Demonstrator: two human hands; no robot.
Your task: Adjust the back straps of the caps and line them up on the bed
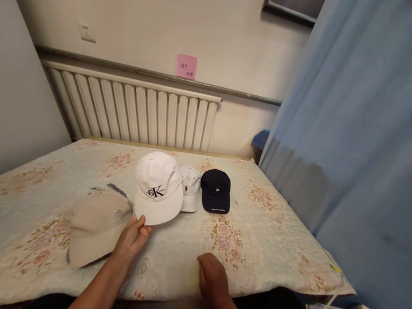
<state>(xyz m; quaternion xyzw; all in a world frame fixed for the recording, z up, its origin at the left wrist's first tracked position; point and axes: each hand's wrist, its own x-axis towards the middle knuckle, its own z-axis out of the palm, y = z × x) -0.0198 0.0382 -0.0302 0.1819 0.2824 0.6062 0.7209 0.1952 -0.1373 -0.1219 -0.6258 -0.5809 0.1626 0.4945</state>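
A white cap (159,178) with black "CK" lettering is pinched by its brim in my left hand (135,235), held up above the bed cover. Partly hidden behind it, a smaller white cap (190,182) with a dark emblem lies on the cover. To the right of that lies a black cap (216,187) with small white marks on its front and brim. A beige cap (97,221) lies to the left, its brim edge close to my left wrist. My right hand (213,277) rests closed near the front edge; whether its curled fingers hold anything is hidden.
Under the caps spreads a floral bed cover (273,245). A radiator (143,107) stands along the wall behind, below a pink note (186,66). A blue curtain (357,135) hangs on the right. At the lower right there is a white cable (329,303).
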